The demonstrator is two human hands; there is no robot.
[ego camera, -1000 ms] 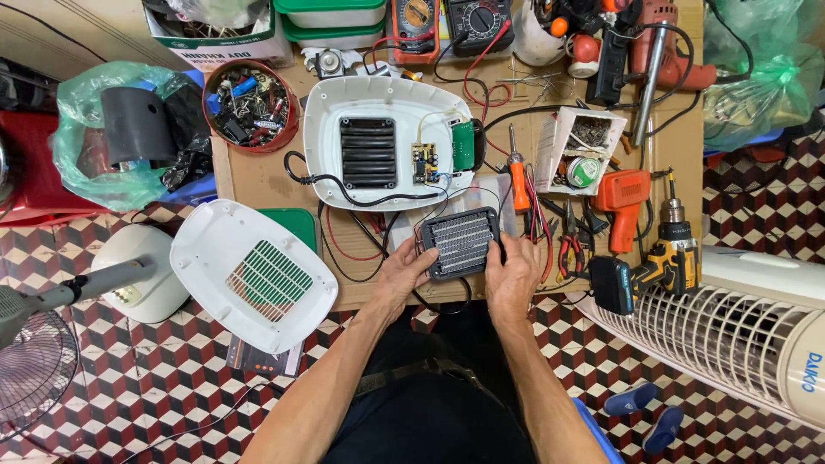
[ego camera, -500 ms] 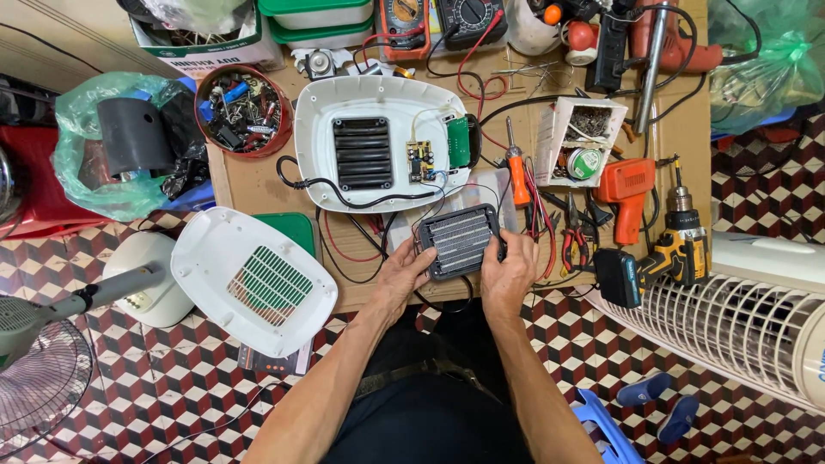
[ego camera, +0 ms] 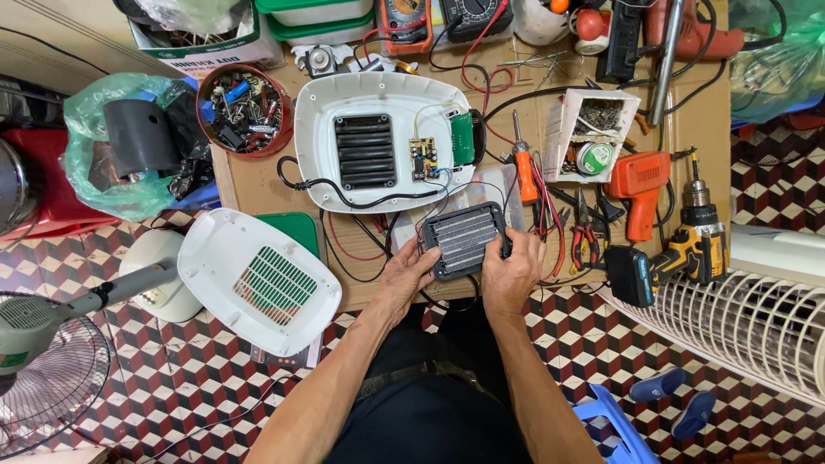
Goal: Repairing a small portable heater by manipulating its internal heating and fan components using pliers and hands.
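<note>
A black rectangular heating element with silvery fins [ego camera: 465, 238] rests at the near edge of the wooden workbench [ego camera: 258, 180]. My left hand [ego camera: 411, 273] grips its left end and my right hand [ego camera: 512, 273] grips its right end. Thin wires run from it up to a small circuit board [ego camera: 423, 158] inside an open white heater shell [ego camera: 326, 112], which lies just beyond with a black slotted grille [ego camera: 364, 151] in its middle.
A white cover with a green grille [ego camera: 258, 280] leans off the bench's left. An orange-handled screwdriver [ego camera: 522, 167], pliers [ego camera: 584, 232], an orange tool [ego camera: 640, 191] and a cordless drill [ego camera: 679, 249] lie to the right. A red bowl of parts [ego camera: 245, 110], fans and patterned floor tiles surround the bench.
The view has shifted slightly. Both hands keep hold of the heating element, which has stayed at the bench's near edge.
</note>
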